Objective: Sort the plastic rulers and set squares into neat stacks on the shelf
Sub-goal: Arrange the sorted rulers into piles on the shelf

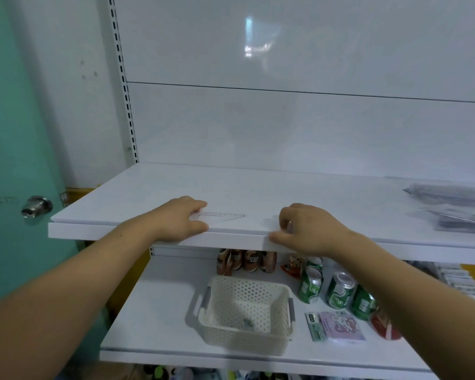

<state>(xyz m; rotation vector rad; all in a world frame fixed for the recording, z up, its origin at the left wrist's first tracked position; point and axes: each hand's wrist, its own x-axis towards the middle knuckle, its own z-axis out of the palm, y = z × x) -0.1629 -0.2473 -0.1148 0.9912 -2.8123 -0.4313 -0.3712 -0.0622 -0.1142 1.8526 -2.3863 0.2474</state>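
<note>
Barely begun, by the look of it: one clear set square point(223, 216) lies at the shelf point(148, 193) front, its end pinched by the left hand point(180, 218). The right hand point(307, 230) curls nearby; whether it holds anything is unclear. The unsorted pile of rulers point(450, 201) waits far right.

Left hand point(178, 218), right hand point(307, 229), fingers point(284, 215) curled.

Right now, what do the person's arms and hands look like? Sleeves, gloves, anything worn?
Nothing worn that shows. Both forearms are bare right to the frame edge, with no sleeve or cuff in view. The left hand and right hand are ungloved, and no watch, bracelet, ring or other marking is visible on either.
</note>
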